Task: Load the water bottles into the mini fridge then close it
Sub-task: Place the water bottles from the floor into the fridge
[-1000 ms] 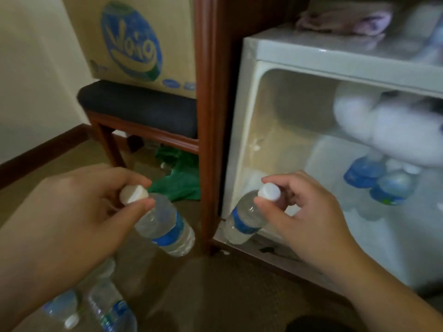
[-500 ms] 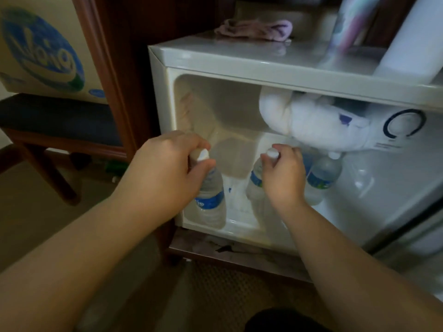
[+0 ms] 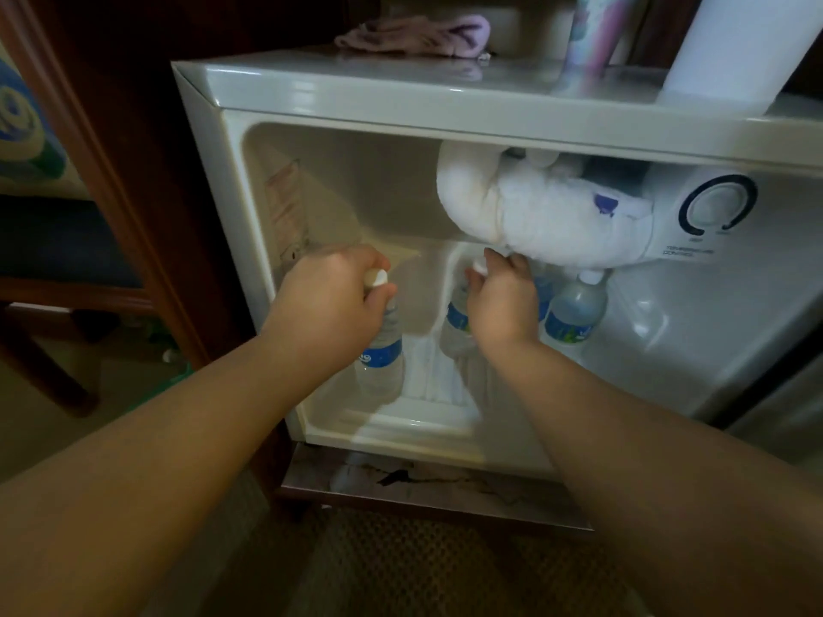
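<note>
The white mini fridge (image 3: 338,89) stands open in front of me. My left hand (image 3: 329,305) grips the white cap of a clear water bottle (image 3: 382,358) with a blue label, upright on the fridge floor at the left. My right hand (image 3: 501,300) holds another bottle (image 3: 456,322) by its cap, upright at the middle of the floor. Behind it, a third bottle (image 3: 574,313) stands at the right, and a fourth is mostly hidden by my right hand.
A frosted white freezer box (image 3: 547,216) hangs just above my right hand, beside a temperature dial (image 3: 718,206). A pink cloth (image 3: 414,33) and tall containers (image 3: 735,42) sit on the fridge top. A dark wooden cabinet post (image 3: 111,162) and a chair (image 3: 53,242) are at the left.
Both hands carried their bottles from outside the fridge into it and lowered them upright onto the floor. My view has moved closer to the fridge.
</note>
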`<state>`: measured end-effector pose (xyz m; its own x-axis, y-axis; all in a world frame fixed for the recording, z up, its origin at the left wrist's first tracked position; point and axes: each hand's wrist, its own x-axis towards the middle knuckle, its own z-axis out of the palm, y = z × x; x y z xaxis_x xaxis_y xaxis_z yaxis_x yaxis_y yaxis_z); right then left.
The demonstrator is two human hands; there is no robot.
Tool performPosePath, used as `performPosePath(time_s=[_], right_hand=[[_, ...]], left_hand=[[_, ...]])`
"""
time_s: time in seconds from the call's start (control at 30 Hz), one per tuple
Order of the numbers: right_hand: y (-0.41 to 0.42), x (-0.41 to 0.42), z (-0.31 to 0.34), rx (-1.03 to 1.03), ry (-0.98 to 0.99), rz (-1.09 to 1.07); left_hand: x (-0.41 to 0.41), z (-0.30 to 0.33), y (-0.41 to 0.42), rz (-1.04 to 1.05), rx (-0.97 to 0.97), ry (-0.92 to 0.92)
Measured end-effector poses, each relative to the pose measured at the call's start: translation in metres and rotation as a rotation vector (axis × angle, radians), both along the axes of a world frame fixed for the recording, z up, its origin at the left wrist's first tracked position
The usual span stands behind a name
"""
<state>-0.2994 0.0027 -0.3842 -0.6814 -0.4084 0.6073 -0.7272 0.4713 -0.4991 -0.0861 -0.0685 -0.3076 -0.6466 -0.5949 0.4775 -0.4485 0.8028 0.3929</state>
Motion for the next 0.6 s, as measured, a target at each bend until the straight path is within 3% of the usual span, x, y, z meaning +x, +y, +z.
performPosePath(time_s=[0.4, 0.6], right_hand=[[0.012, -0.021, -0.002, 0.143, 0.284, -0.014], [0.011, -0.035, -0.006, 0.217, 0.215, 0.005]], left_hand=[[-0.060, -0.008, -0.016, -0.034, 0.053, -0.006], [-0.085, -0.027, -0.020, -0.056, 0.031, -0.077]])
